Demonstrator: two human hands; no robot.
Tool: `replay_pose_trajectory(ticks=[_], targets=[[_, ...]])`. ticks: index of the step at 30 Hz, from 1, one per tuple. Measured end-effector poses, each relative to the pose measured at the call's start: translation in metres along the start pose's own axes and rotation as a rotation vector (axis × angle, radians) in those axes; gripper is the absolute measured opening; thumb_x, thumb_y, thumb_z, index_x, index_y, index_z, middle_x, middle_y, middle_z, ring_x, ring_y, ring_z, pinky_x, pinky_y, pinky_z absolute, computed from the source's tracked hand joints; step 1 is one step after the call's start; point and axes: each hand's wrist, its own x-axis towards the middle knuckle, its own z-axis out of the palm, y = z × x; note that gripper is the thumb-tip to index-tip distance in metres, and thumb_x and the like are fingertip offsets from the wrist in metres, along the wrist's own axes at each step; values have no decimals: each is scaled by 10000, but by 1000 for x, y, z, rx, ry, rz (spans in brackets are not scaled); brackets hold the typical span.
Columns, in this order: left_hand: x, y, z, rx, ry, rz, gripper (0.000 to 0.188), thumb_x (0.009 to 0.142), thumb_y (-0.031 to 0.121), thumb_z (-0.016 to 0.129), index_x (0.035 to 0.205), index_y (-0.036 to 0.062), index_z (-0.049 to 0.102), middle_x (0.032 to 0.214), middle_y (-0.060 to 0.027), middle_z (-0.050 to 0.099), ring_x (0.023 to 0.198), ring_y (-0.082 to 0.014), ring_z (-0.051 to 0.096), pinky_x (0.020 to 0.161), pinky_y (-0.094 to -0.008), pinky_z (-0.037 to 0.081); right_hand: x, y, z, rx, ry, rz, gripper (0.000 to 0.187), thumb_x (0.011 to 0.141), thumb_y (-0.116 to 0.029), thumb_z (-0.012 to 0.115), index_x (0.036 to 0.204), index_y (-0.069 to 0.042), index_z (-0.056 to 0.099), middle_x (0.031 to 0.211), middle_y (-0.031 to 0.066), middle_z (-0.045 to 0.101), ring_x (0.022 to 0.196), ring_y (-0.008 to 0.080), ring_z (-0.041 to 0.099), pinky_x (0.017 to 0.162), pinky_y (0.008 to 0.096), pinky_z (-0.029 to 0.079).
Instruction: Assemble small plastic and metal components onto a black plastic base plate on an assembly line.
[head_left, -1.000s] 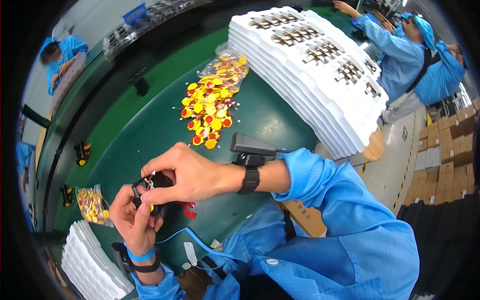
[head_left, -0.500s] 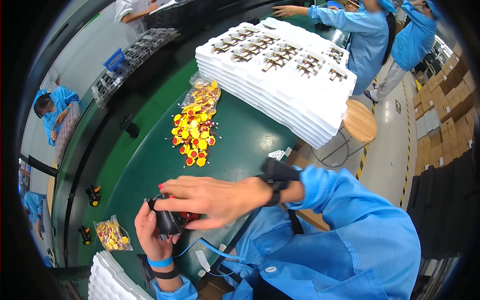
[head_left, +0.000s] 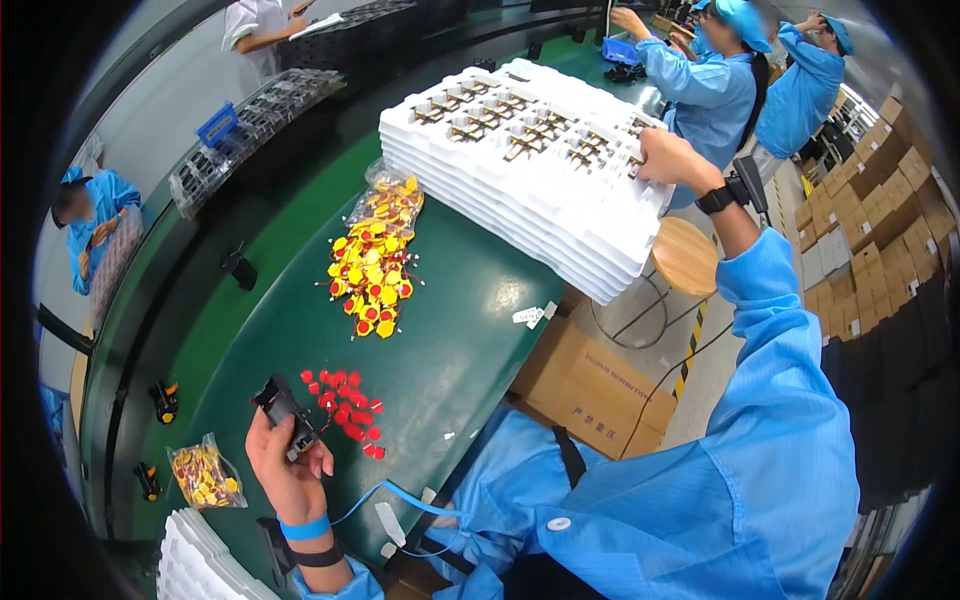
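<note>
My left hand (head_left: 285,468) holds a small black part (head_left: 284,409) upright above the green table (head_left: 440,350), close to a scatter of small red caps (head_left: 342,402). My right hand (head_left: 668,157) is stretched far out to the right edge of a stack of white trays (head_left: 520,200) that carry several small brown parts. Its fingers rest on the top tray; whether they grip anything is hidden. A pile of yellow and red discs (head_left: 372,262) spills from a clear bag in the middle of the table.
A small bag of yellow discs (head_left: 203,476) and another white tray stack (head_left: 205,560) lie at the near left. A round wooden stool (head_left: 686,256) and cardboard boxes (head_left: 600,385) stand below the table's edge. Other people in blue coats work at the back right and far left.
My right hand left the black part and swung out to the tray stack at the right. My left hand alone keeps the part. Red caps now show on the table.
</note>
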Motion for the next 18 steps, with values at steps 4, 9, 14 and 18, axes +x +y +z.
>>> replay_pose_trajectory(ticks=[4,9,14,18], targets=[[-6,-1,-2,-59,148,42,240,941,180,575,1131,48,512,751,-62,556,425,-141,471,354,-273,394,23,24,14,222,-7,-13,330,559,-200,796,637,76,633,697,252,662,727,374,696,644,437,547],[-2,-3,-1,7,61,90,210,947,161,570,1099,30,507,738,-72,576,430,-145,491,348,-274,401,9,26,13,78,265,-57,279,560,-176,775,621,58,636,595,208,630,613,325,687,581,407,540],[-2,-2,6,28,52,90,199,948,186,577,1070,36,531,704,-61,568,433,-138,511,358,-262,414,5,37,9,184,295,-19,264,572,-168,771,637,56,647,605,193,630,549,293,655,529,398,511],[-3,-7,-6,-55,187,107,182,943,162,576,1064,35,525,735,-82,580,400,-158,477,349,-292,409,34,50,5,743,-12,121,164,656,-114,744,678,29,666,609,77,610,453,144,522,414,320,378]])
